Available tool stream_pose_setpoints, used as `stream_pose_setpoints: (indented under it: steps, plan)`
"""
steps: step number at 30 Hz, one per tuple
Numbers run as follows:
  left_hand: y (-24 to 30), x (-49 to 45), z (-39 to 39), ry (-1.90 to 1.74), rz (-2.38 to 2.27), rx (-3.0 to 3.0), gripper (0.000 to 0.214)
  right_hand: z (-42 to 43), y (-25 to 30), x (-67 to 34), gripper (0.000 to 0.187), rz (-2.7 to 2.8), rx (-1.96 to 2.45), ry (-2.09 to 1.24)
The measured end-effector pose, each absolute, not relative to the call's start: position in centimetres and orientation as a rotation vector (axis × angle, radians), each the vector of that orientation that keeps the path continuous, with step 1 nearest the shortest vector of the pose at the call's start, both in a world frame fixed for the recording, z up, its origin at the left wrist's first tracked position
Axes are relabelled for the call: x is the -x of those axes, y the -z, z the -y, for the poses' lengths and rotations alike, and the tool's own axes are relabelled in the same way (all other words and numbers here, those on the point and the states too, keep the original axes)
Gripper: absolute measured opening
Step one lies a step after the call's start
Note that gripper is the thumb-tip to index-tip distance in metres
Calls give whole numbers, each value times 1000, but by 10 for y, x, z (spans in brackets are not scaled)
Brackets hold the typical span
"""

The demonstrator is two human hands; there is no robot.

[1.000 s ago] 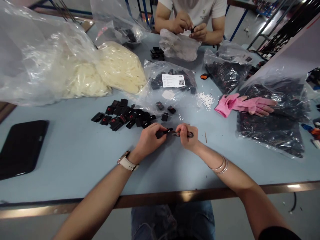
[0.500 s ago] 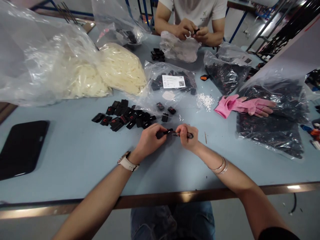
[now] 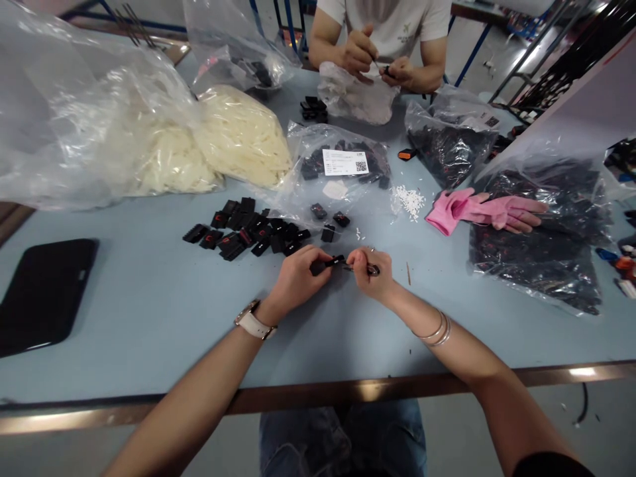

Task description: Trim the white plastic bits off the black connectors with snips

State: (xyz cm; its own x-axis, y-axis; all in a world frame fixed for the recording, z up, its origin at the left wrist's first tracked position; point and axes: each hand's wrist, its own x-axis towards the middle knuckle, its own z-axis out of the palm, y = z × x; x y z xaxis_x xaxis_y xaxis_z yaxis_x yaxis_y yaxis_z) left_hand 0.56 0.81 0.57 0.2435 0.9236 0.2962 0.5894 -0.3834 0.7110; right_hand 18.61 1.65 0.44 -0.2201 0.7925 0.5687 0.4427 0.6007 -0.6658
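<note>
Watching through the head view, I see the left hand [image 3: 298,273] pinching a small black connector housing [image 3: 332,263], a blocky piece of matt moulded plastic, with thumb and fingers closed on it. It sits just right of the heap of black housings [image 3: 248,228] and a little nearer the person. The right hand [image 3: 372,275] is curled around a slim metal tool [image 3: 368,269], thin and shiny, whose tip meets the housing.

The heap itself is ribbed, rectangular shells, some with a red mark that I cannot read, lying on the smooth pale blue table [image 3: 149,318]. Right behind the heap lies a crinkled clear bag [image 3: 348,192] of the same black parts, bearing a white label [image 3: 344,161] with a QR code; its printed lines are too small to read. Further right of the heap are a scatter of tiny white pieces [image 3: 410,197] and soft pink rubber gloves [image 3: 479,209]. Left and behind the heap bulge bags of cream-white parts [image 3: 238,136]. Far beyond the heap, a co-worker's hands [image 3: 360,50] are busy with something small
</note>
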Motion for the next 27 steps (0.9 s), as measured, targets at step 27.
stream_pose_setpoints:
  steps: [27]
  plan:
    - [-6, -5, -7, -943, -1391, -2034, 5, -12, -6, -185, 47, 1830, 1060, -532]
